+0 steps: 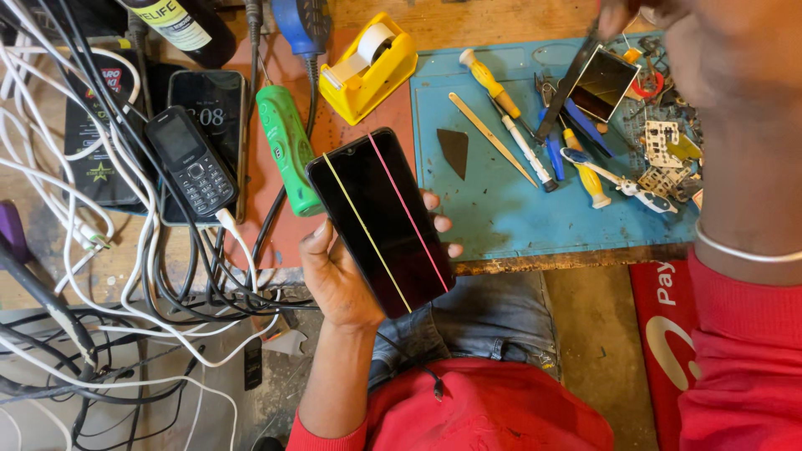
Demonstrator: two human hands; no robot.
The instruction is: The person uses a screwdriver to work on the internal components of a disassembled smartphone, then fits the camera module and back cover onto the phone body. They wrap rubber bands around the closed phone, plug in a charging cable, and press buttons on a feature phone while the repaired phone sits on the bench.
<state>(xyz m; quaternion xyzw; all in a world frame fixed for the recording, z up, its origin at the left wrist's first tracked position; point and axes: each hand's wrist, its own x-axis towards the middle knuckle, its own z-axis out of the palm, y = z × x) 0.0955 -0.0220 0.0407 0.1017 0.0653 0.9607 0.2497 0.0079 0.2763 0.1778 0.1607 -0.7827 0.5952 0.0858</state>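
My left hand [341,271] holds a black smartphone [380,221] screen-up in front of the bench edge. Its dark screen shows one yellow and one pink line running lengthwise. The thumb rests on its left side and the fingertips wrap round the right side. My right hand [639,17] is raised at the top right corner, mostly cut off by the frame, its forearm [735,142] close to the camera. It seems to grip a thin dark tool [568,83] that slants down over the blue mat; the grip itself is not clear.
A blue work mat [493,209] carries screwdrivers [489,79], tweezers, a dark pick, a small screen part [603,82] and loose phone parts. To the left lie a yellow tape dispenser [368,67], a green device [284,146], a keypad phone [188,160], another smartphone and tangled cables [125,284].
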